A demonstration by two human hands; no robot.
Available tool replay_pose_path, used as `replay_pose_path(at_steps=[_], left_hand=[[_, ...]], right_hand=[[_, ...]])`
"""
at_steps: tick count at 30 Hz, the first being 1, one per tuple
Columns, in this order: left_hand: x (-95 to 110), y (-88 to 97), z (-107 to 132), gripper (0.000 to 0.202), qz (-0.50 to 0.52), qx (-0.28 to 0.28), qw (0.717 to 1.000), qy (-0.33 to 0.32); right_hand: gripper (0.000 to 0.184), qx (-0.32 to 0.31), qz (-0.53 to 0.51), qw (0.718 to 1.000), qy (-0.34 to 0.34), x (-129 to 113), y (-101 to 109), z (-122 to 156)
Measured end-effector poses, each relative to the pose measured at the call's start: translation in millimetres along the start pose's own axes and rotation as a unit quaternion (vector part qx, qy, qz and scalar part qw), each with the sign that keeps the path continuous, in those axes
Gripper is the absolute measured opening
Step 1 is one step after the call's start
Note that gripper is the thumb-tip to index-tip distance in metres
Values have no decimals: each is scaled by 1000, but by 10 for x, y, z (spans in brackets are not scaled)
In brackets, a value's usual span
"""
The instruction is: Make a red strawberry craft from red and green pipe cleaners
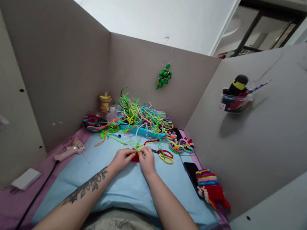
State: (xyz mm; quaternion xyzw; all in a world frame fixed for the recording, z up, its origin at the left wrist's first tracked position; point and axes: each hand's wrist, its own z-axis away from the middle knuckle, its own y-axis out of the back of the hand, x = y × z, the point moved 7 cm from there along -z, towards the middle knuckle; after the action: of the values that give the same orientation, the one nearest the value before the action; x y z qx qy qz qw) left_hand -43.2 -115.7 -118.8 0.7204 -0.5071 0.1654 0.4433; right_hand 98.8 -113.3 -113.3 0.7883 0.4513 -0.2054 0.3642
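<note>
My left hand (122,158) and my right hand (147,160) meet over the middle of the light blue cloth. Both pinch a small red yarn piece (135,158) with a bright green strand at its top. Fingers cover much of it, so its full shape is hidden. Loose green and red yarn ends trail away from it toward the back. Just right of my right hand lie scissors (166,156) with red and yellow handles, their blades pointing at my fingers. A green crocheted piece (112,128) rests behind my left hand.
A blue tray (150,133) heaped with colourful yarn strands (144,115) stands at the back. Crocheted pieces (177,146) lie right of it. A black phone (192,173) sits beside a red striped knitted item (212,187). At left are a pink glue gun (71,151) and a white box (26,178).
</note>
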Motion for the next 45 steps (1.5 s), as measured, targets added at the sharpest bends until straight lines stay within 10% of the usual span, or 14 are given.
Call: replay_pose_path(at_steps=[45], left_hand=[[70, 27, -12, 17, -9, -3, 1000, -2]], right_hand=[[8, -17, -33, 999, 10, -134, 28, 1]])
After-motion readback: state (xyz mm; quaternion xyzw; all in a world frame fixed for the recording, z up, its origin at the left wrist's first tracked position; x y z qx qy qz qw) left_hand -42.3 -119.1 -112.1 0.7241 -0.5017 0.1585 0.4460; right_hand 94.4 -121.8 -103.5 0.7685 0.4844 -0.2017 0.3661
